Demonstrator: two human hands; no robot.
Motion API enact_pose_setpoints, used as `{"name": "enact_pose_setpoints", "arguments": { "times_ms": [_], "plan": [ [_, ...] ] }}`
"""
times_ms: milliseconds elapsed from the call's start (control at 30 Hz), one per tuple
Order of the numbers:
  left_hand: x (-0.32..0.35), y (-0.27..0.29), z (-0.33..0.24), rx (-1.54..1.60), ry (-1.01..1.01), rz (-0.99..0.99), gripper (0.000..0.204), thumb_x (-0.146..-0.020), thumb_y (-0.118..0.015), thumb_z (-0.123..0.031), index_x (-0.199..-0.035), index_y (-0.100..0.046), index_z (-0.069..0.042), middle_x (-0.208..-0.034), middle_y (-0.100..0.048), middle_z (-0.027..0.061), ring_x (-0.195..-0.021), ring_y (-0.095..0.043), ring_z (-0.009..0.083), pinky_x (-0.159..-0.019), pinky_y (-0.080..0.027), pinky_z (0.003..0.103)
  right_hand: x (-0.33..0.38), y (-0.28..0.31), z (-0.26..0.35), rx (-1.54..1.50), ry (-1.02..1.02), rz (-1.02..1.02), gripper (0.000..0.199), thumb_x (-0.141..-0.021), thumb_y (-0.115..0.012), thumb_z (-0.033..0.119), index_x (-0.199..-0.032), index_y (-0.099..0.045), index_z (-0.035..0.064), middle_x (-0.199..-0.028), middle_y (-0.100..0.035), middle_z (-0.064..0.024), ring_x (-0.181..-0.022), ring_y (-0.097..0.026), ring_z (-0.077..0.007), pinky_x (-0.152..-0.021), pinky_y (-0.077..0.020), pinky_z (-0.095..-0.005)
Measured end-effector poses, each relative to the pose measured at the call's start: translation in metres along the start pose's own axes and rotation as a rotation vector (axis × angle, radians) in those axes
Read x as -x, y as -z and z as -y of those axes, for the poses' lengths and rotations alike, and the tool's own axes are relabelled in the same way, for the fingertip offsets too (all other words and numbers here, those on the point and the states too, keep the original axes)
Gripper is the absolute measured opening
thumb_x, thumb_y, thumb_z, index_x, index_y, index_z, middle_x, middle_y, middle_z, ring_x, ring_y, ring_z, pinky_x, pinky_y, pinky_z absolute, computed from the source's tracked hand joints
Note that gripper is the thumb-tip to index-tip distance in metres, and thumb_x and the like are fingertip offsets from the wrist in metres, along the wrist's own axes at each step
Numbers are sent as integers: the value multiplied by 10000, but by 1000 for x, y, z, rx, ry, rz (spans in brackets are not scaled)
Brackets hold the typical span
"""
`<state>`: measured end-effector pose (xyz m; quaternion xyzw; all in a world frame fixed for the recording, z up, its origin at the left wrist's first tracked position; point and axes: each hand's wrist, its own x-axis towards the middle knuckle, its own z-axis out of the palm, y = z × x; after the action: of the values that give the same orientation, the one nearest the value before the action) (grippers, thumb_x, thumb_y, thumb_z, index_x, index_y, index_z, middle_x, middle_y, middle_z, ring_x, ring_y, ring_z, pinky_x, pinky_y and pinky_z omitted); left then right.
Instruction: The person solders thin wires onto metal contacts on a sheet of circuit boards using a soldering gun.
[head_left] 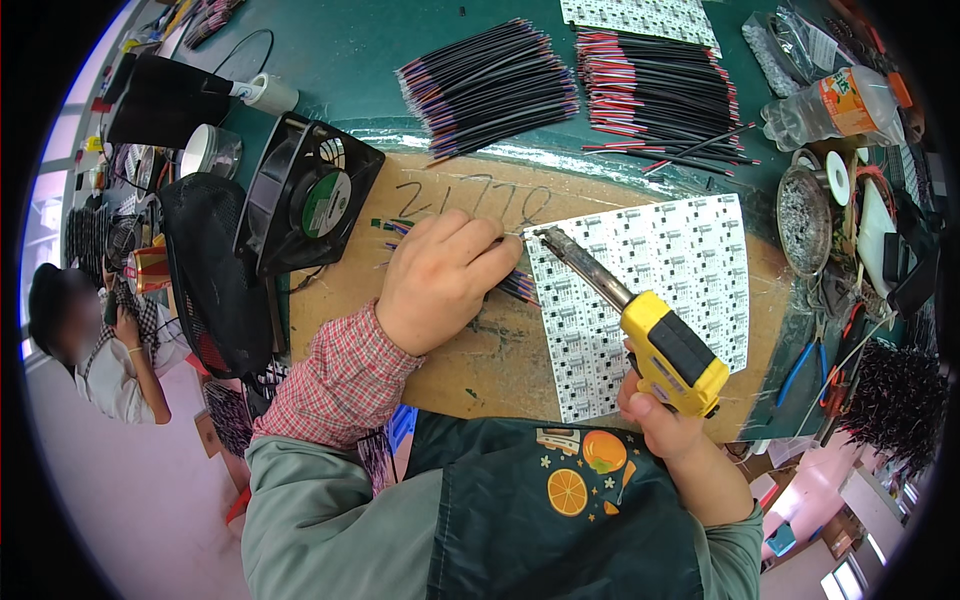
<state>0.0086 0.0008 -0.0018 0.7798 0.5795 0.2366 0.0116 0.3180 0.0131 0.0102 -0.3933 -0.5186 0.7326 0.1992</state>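
My right hand (660, 415) grips a yellow-and-black soldering gun (672, 350) by its handle. Its metal tip meets the upper left corner of a white circuit board panel (655, 300) printed with rows of small black parts. Beside that corner, my left hand (445, 275) is closed in a pinch, apparently on a thin wire, though the fingers cover most of it. Several thin dark wires (517, 287) lie under this hand, their ends showing on both sides. Both panel and wires rest on a brown board (470, 375) with handwriting on it.
A black fan (310, 195) stands at the left. Two bundles of black wires, one purple-ended (490, 90) and one red-ended (660, 95), lie at the back. To the right are a plastic bottle (835, 108), a round metal dish (803, 220) and blue-handled pliers (800, 370). Another person (120, 340) sits far left.
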Motion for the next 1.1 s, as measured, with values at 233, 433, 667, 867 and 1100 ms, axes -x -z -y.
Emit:
{"name": "enact_pose_setpoints", "arguments": {
  "times_ms": [233, 433, 667, 867, 1100],
  "plan": [
    [2, 0, -1, 14, 13, 3, 245, -722, -601, -70, -963, -644, -84, -904, -573, 30, -820, -568, 222, -682, -469, 346, 0, -3, -11, -32, 69, -53, 643, -839, -701, 201, -1357, -411, -46, -747, -551, -94, -580, -496, -133, -513, -404, -248],
    [-2, 9, -11, 49, 9, -101, 327, -701, -647, -83, -1028, -646, -84, -893, -590, 38, -764, -578, 224, -650, -462, 345, 2, 0, -13, -78, 36, -27, 644, -842, -698, 192, -1365, -403, -40, -775, -550, -98, -582, -489, -133, -515, -404, -251],
    [1, 22, -30, 133, 22, -68, 394, -704, -685, -90, -1095, -634, -76, -782, -600, 35, -658, -571, 235, -601, -461, 346, 3, 0, -9, -61, 75, -45, 645, -843, -698, 201, -1362, -399, -38, -757, -541, -86, -583, -487, -129, -523, -400, -252],
    [7, 11, -27, 167, 195, -8, 310, -685, -738, -17, -971, -632, -75, -849, -643, 83, -751, -624, 293, -642, -489, 378, 15, 3, -3, 20, -32, 7, 129, -820, -686, 81, -926, -628, 36, -774, -601, -22, -688, -570, -117, -619, -466, -280],
    [7, 8, -23, 153, 134, 12, 276, -679, -680, -5, -941, -625, -71, -862, -615, 79, -770, -623, 278, -659, -499, 375, 26, 7, -15, -30, -59, 13, 242, -787, -707, 50, -1006, -605, 23, -809, -615, -29, -699, -570, -99, -618, -465, -260]
  ]
}}
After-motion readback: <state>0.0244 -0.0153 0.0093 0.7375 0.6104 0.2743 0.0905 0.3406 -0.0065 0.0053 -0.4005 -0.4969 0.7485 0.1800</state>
